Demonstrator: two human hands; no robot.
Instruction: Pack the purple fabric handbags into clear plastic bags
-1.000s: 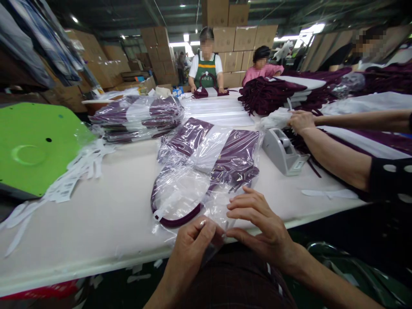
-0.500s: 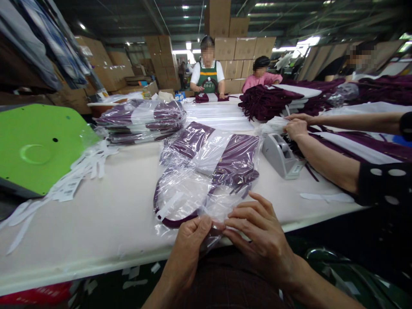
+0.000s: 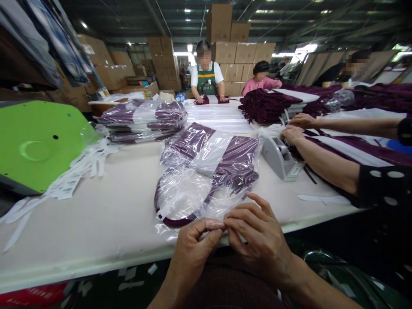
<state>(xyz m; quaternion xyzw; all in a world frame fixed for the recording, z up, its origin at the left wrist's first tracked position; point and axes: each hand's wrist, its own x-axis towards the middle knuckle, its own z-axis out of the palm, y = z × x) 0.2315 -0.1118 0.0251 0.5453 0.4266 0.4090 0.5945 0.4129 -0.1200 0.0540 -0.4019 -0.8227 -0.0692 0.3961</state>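
A clear plastic bag (image 3: 180, 195) lies at the table's near edge, with a folded maroon garment (image 3: 236, 152) and a white band (image 3: 212, 150) inside. A maroon strap curves round the bag's near left part. My left hand (image 3: 201, 240) pinches at the bag's near end, thumb against index finger. Beside it, fingertips almost touching, my right hand (image 3: 257, 231) is also closed at the same end, its outer fingers raised over the plastic. How much plastic lies between the fingertips is too small to tell.
Bagged garments (image 3: 144, 120) are stacked at the back left, near a green machine (image 3: 41, 146) and white labels (image 3: 69, 184). A grey tape dispenser (image 3: 280, 159) stands right of the bag. A co-worker's hands (image 3: 294, 128) reach in behind it. Maroon garments (image 3: 268, 103) are piled beyond.
My left fingers have closed into a pinch and lifted slightly toward my right fingertips. The co-worker's nearer hand has shifted a little left and down; the person opposite now has both hands on a garment.
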